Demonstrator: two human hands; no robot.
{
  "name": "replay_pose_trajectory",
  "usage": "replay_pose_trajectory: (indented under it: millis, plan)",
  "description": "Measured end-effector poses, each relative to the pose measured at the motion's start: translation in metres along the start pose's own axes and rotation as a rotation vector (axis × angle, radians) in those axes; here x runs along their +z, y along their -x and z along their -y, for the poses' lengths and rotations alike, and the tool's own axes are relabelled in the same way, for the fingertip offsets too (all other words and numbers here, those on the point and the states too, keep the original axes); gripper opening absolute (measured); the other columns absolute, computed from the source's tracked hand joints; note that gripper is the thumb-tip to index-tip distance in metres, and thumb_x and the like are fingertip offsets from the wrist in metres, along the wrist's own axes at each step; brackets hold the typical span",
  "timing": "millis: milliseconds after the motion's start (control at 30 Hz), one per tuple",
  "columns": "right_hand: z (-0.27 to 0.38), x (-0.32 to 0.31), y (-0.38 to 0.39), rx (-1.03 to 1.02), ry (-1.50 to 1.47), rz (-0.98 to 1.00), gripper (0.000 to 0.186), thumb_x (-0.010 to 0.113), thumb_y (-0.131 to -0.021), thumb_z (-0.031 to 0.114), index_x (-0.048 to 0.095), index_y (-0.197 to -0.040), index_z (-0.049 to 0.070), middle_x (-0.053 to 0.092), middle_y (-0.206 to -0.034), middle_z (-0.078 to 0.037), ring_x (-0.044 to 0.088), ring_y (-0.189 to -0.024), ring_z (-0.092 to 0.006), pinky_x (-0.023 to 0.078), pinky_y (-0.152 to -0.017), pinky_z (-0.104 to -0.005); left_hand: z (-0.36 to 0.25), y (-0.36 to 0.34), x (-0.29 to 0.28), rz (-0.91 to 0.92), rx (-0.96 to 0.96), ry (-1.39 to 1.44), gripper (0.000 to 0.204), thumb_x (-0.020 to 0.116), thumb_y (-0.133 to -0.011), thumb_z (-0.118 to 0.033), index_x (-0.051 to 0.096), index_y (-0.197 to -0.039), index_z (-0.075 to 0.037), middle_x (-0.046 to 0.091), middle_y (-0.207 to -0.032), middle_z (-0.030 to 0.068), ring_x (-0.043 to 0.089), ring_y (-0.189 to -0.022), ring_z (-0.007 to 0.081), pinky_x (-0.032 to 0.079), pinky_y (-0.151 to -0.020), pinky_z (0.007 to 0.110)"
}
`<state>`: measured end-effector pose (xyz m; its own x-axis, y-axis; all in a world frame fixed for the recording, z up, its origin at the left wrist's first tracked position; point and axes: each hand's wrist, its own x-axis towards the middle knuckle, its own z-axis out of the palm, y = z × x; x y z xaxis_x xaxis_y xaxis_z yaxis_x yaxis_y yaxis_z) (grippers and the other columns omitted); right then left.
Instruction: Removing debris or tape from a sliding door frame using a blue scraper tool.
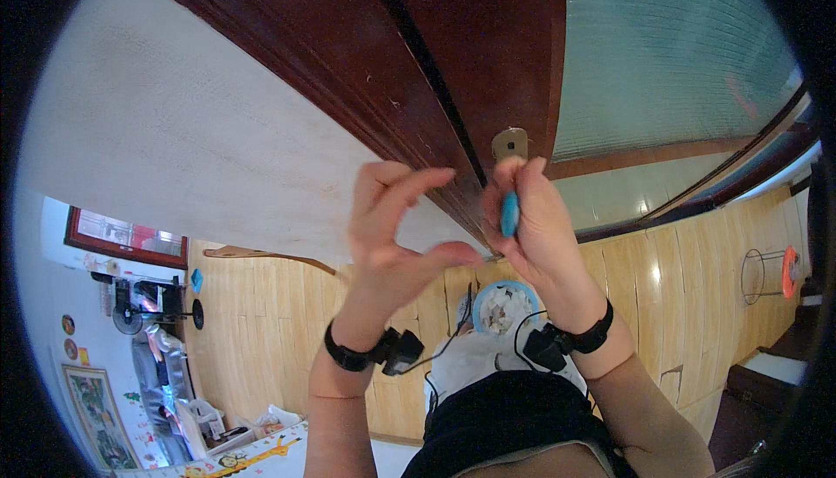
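My right hand point(542, 230) is raised to the edge of the dark red-brown wooden door point(488, 60), just below the small brass lock plate point(510, 142). Its grip is pressed together around a small blue-handled tool point(509, 214), most likely a short screwdriver, with fingers on one side and thumb on the other. Only a sliver of the blue handle shows between them; the tip is hidden, so I cannot tell whether it touches the plate or the wood.

The tool looks light, stiff and smooth, plastic at the handle, so I judge it could twist or slip if held loosely. The thick middle of the handle is the place to hold it, as I do now, leaving the working end free.

My left hand point(394, 239) hovers just beside it, against the door frame point(287, 51) and the pale wall point(174, 130). Its grip is partly spread, with thumb and forefinger curved toward each other but apart, and I see nothing between them.

Both wrists carry black bands with small black devices point(399, 349) and thin cables. Below my hands is a round blue-rimmed container point(503, 306) of pale bits, over a wood-plank floor point(261, 330).
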<state>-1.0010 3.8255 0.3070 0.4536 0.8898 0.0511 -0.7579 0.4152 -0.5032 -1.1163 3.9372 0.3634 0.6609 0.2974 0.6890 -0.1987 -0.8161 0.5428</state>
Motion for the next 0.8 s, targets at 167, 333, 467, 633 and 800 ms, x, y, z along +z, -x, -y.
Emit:
replay_pose_trajectory:
  millis: [167, 333, 467, 633, 800]
  plan:
    - [0.001, 0.044, -0.009, -0.266, 0.200, 0.026, 0.029, 0.054, -0.093, 0.017, 0.050, -0.117, 0.002, 0.057, -0.085, -0.005, 0.054, -0.067, -0.0111, 0.044, -0.060, -0.0220, 0.005, 0.014, 0.004, -0.127, -0.107, 0.096, 0.046, 0.076, -0.068, -0.020, 0.060, -0.106, -0.001, 0.047, -0.098, 0.0062, 0.045, -0.083, 0.0170, 0.040, -0.073, 0.027]
    - [0.016, 0.060, -0.034, -0.790, 0.744, -0.139, 0.020, 0.059, -0.084, 0.003, 0.058, -0.104, 0.000, 0.062, -0.088, -0.010, 0.062, -0.072, -0.0170, 0.049, -0.062, -0.0281, 0.022, 0.007, -0.004, -0.257, 0.108, -0.240, 0.036, 0.064, -0.080, -0.014, 0.054, -0.112, 0.001, 0.045, -0.104, 0.0068, 0.041, -0.090, 0.0161, 0.035, -0.081, 0.028]
    - [0.020, 0.064, -0.052, -1.368, 1.209, -0.182, 0.019, 0.066, -0.070, -0.002, 0.062, -0.088, -0.001, 0.060, -0.079, -0.015, 0.061, -0.067, -0.0273, 0.050, -0.058, -0.0298, 0.045, 0.006, -0.006, -0.184, -0.011, -0.127, 0.040, 0.067, -0.077, -0.004, 0.052, -0.113, -0.002, 0.044, -0.108, 0.0108, 0.042, -0.101, 0.0225, 0.036, -0.088, 0.032]
    - [0.019, 0.062, -0.055, -1.409, 1.318, -0.182, 0.017, 0.068, -0.072, -0.003, 0.064, -0.088, -0.003, 0.064, -0.082, -0.011, 0.062, -0.069, -0.0146, 0.049, -0.060, -0.0224, 0.042, 0.008, -0.003, -0.156, -0.061, -0.129, 0.041, 0.068, -0.076, -0.002, 0.051, -0.113, -0.003, 0.045, -0.111, 0.0109, 0.042, -0.104, 0.0225, 0.036, -0.090, 0.032]
    - [0.020, 0.057, -0.058, -1.465, 1.323, -0.148, 0.018, 0.067, -0.070, -0.003, 0.063, -0.087, -0.002, 0.061, -0.078, -0.013, 0.060, -0.066, -0.0208, 0.049, -0.057, -0.0265, 0.045, 0.009, -0.002, -0.123, -0.046, -0.193, 0.041, 0.068, -0.076, -0.002, 0.051, -0.113, -0.003, 0.044, -0.113, 0.0110, 0.042, -0.105, 0.0228, 0.036, -0.091, 0.031]
